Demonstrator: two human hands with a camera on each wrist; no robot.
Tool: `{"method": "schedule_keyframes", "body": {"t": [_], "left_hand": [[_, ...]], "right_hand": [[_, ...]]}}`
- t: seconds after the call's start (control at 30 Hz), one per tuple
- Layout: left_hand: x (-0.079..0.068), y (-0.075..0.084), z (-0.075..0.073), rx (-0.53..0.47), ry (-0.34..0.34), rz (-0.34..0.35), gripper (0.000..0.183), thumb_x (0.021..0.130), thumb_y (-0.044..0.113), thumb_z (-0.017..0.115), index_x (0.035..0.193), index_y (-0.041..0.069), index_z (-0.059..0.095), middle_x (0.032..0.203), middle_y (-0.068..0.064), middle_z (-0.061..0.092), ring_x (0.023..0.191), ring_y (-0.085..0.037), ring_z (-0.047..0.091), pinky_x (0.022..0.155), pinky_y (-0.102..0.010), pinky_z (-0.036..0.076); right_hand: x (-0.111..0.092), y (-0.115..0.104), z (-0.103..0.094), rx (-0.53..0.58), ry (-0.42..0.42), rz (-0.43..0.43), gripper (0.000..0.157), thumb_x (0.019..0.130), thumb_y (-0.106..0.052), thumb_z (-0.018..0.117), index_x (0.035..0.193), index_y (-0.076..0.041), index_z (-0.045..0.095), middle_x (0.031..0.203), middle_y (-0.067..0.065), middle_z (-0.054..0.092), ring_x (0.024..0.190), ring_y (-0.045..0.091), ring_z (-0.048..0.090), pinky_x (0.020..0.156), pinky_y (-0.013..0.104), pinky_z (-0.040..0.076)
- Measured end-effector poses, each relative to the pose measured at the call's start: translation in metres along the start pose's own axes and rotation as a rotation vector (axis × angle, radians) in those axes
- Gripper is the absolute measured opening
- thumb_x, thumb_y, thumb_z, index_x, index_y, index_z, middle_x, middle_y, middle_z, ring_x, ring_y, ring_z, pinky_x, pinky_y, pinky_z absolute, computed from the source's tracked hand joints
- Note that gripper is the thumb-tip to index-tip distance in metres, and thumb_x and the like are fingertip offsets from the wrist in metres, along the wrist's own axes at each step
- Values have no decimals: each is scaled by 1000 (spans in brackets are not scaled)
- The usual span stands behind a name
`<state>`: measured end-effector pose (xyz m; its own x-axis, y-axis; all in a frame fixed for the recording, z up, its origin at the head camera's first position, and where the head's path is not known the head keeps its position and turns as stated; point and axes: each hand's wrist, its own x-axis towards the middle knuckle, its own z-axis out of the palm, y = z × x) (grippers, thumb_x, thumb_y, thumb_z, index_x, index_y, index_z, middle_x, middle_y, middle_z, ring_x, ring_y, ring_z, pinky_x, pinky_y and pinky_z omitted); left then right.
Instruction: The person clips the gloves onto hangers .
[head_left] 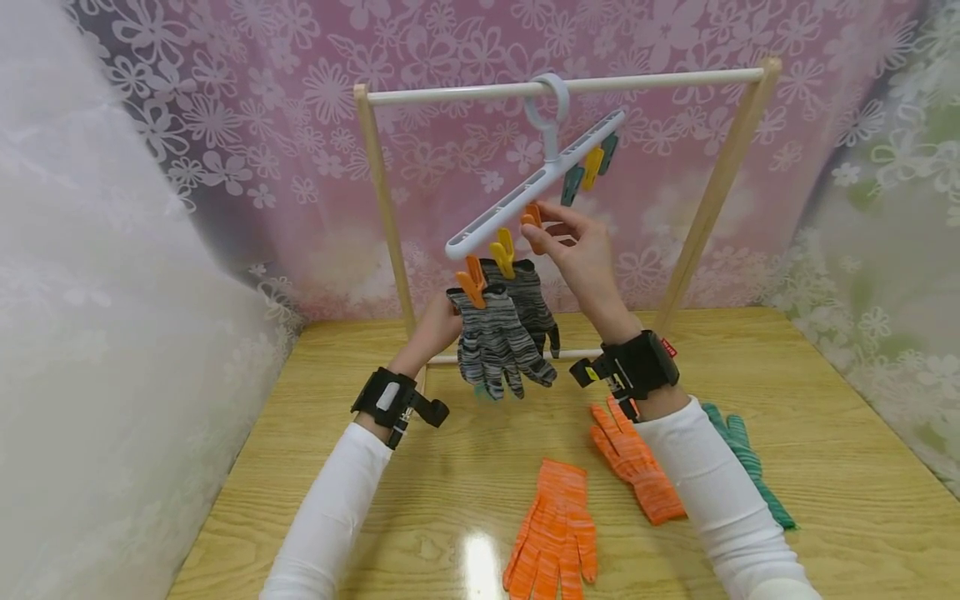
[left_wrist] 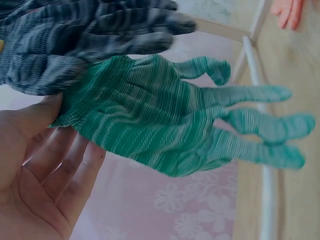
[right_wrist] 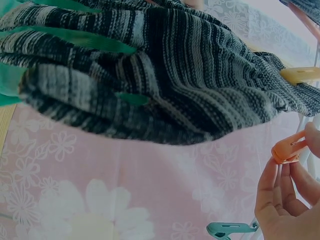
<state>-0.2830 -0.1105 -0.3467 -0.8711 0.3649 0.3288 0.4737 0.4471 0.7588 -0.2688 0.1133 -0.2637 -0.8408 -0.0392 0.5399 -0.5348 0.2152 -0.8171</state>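
A light-grey clip hanger (head_left: 517, 198) hangs tilted from the rack's top bar. Two black-and-grey knit gloves (head_left: 491, 337) hang at its near end, one from an orange clip (head_left: 471, 283), one from a yellow clip (head_left: 503, 254). Behind them, my left hand (head_left: 437, 325) pinches a green striped glove (left_wrist: 150, 115) by its cuff, fingers dangling; the head view mostly hides this glove. My right hand (head_left: 588, 254) pinches another orange clip (right_wrist: 289, 149) under the hanger's middle, between thumb and fingers.
Farther along the hanger are two dark green clips (head_left: 572, 185) and a yellow one (head_left: 592, 167). Wooden posts (head_left: 712, 200) hold the white bar (head_left: 465, 92). On the table (head_left: 360, 508) lie two orange gloves (head_left: 555, 533) and a green glove (head_left: 750, 462) partly under my right sleeve.
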Motion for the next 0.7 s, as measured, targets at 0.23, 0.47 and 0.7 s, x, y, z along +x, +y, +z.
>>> {"method": "schedule_keyframes", "body": {"t": [0.23,0.47,0.7], "left_hand": [[12,15,-11,-32,33,155,15,103,4,56,91,-1,62,73,-4,45,66,-19,43,70,-34,37],[17,25,-13,-75,40,230,17,103,4,56,87,1,58,74,-5,47,68,-19,43,68,-31,34],[27,25,-13,-166,23,180,20,105,5,53,86,0,56,72,-3,42,65,-18,40,64,-30,32]], "right_hand": [[1,1,0,26,6,6,42,96,-17,72,137,-7,65,123,18,65,96,14,61,85,27,52],[2,6,5,78,41,-12,42,95,-13,74,135,-6,66,124,18,68,93,14,64,85,26,54],[2,6,6,80,20,7,42,95,-16,74,135,-8,66,121,17,69,95,12,65,89,29,54]]}}
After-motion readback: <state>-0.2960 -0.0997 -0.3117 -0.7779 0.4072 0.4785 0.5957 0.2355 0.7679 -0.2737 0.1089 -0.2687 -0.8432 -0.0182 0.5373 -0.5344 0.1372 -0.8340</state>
